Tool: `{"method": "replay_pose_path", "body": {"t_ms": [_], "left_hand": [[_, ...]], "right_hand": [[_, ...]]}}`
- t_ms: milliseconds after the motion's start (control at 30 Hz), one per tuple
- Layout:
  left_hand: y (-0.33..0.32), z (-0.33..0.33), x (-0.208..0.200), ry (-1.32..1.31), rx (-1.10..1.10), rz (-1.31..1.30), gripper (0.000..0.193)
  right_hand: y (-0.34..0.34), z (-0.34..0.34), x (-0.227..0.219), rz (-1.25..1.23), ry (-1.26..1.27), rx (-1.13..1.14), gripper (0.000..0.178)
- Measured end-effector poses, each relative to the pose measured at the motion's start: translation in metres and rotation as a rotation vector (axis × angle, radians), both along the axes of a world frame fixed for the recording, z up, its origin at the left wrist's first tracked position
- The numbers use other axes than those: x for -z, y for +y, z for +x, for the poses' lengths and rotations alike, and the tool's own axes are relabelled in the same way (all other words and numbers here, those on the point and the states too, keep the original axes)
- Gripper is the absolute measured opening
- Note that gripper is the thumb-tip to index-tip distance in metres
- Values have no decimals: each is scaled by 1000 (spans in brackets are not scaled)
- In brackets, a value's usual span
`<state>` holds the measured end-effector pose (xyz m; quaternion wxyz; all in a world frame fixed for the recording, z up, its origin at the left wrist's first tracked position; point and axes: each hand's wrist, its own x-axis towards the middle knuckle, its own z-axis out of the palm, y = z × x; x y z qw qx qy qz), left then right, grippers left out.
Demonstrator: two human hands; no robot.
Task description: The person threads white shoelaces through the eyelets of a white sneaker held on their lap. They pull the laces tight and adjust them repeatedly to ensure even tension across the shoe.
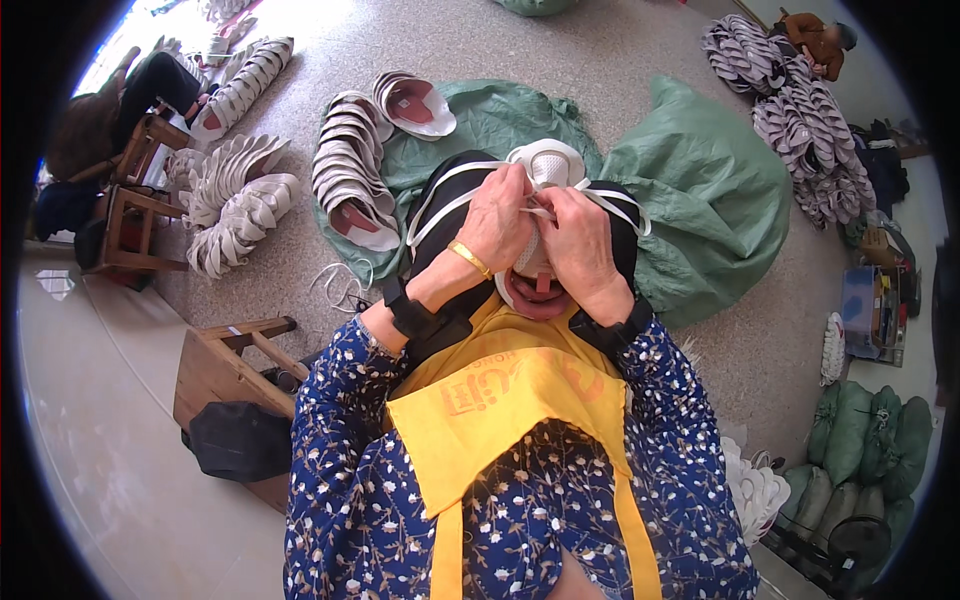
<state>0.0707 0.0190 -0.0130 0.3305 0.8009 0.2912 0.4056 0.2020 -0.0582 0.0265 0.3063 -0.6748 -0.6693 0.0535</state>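
Note:
A white shoe upper (548,163) with a mesh toe lies lengthwise in my lap, toe pointing away from me. Its opening nearest me shows a reddish lining. A white shoelace (440,214) runs out from it in loops to both sides over my dark-clad knees. My left hand (496,222) is closed, its fingertips pinching the lace over the middle of the upper. Close beside it, my right hand (580,245) is also closed, pinching the lace near the eyelets. Both hands cover most of the eyelet rows.
Stacked shoe uppers (352,165) rest on a green sheet (480,115) ahead on the left. A bulging green sack (700,190) stands at the right. Loose laces (340,285) lie on the floor near a wooden stool (225,365). Another person (815,42) sits far right.

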Motion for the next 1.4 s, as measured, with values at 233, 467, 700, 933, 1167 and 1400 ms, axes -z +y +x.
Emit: {"method": "replay_pose_path", "body": {"t_ms": [233,467,700,933,1167,1400], "left_hand": [[-6,-3,-13,32,-72,27,17],[-6,-1,-7,52,-111,52,16],[-10,-4,-20,34,-49,126,21],[-29,-18,-88,-160,296,-37,13],[-26,-12,-100,-473,402,-682,7],[-31,2,-88,-467,349,-582,12]], "right_hand": [[3,1,0,54,-25,-12,5],[-62,-5,-69,-158,359,-178,8],[-89,11,-130,-278,772,-91,9],[-57,39,-125,-271,910,-58,8],[-32,36,-105,16,1174,-98,16],[-20,42,-95,-39,1209,-8,16]]}}
